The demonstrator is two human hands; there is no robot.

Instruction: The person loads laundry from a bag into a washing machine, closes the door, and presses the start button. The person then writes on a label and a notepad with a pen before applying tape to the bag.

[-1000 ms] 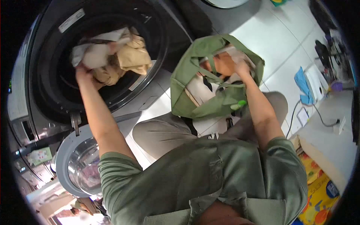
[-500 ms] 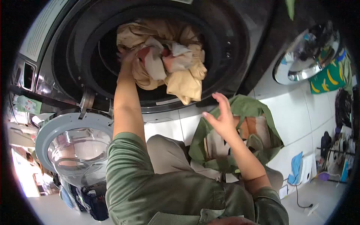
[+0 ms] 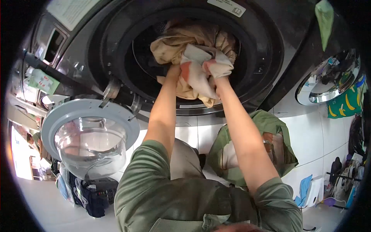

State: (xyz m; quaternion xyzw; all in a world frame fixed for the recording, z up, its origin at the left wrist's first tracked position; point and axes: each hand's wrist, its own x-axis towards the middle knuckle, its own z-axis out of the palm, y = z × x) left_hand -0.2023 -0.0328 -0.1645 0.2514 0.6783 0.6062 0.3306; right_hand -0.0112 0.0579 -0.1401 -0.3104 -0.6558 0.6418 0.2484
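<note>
In the head view, white-and-red cloth (image 3: 198,75) lies over beige cloth (image 3: 185,38) inside the far washing machine (image 3: 266,46). Left hand (image 3: 173,71) and right hand (image 3: 220,84) meet the fabric, which hides their fingers; their grip is unclear. A green bag (image 3: 266,120) stands near right.

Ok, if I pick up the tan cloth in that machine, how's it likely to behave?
The tan cloth is probably floppy, given its loose, crumpled folds. It may drag the white-and-pink cloth along, since that lies bunched against it.
</note>
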